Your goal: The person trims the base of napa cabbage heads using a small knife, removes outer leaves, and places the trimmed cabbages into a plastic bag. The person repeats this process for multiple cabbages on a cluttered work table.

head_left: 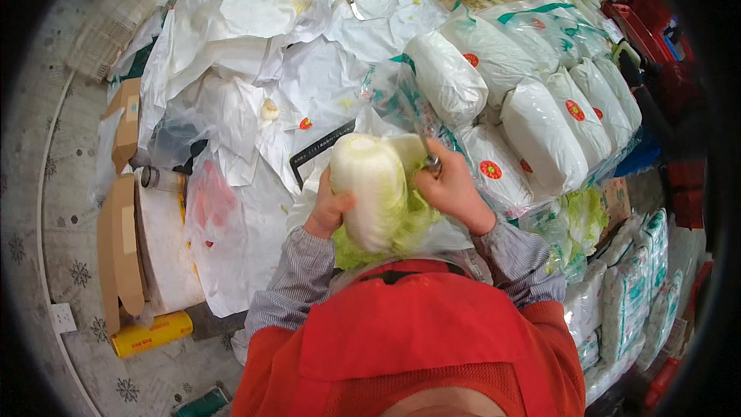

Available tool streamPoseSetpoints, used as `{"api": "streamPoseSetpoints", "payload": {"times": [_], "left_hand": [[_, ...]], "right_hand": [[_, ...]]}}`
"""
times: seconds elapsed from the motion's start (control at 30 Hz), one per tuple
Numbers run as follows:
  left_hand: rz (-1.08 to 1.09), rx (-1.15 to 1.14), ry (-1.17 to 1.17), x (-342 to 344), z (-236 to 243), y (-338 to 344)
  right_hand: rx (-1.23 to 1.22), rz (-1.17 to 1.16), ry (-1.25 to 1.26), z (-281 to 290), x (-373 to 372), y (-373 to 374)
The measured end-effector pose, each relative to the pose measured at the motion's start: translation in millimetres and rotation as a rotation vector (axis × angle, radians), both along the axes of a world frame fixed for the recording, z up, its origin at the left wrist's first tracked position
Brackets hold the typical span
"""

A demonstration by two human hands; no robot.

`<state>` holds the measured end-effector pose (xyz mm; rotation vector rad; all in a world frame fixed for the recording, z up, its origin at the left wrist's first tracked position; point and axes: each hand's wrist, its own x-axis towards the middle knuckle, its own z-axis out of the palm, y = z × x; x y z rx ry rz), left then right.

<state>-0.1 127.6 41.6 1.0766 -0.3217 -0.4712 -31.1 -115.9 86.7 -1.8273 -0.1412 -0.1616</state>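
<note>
The cabbage (364,194) looks smooth — the paper (224,11) matt and creased, the plastic bags (543,139) glossy.

Fairly bright, even light falls across the middle, leaving soft shadows in the folds of the white paper (231,8). Glare streaks the plastic-wrapped packages (544,139) on the right. The knife (429,153) looks blurred. Red crates (639,35) at far right sit dim, and fisheye curvature bends everything toward a black rim.

One left hand (330,205), one right hand (454,191), one knife (433,164), one cabbage (364,197) at centre; at least six white packages (543,139), upper right.
</note>
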Motion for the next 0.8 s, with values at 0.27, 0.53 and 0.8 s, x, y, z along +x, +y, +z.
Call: {"api": "streamPoseSetpoints", "payload": {"times": [0.27,0.53,0.8], "left_hand": [[0.163,-0.051,0.107,-2.4,4.4,14.9],[0.089,-0.041,-0.114,2.9,20.9,-20.2],[0.023,-0.141,0.078,-9.0,6.8,-15.1]], "right_hand": [[-0.566,-0.093,-0.132,-12.1,13.0,-18.4],[0.59,0.282,0.4,-21.8,13.0,-0.1],[0.579,0.128,0.404,-29.7,5.5,-2.2]]}}
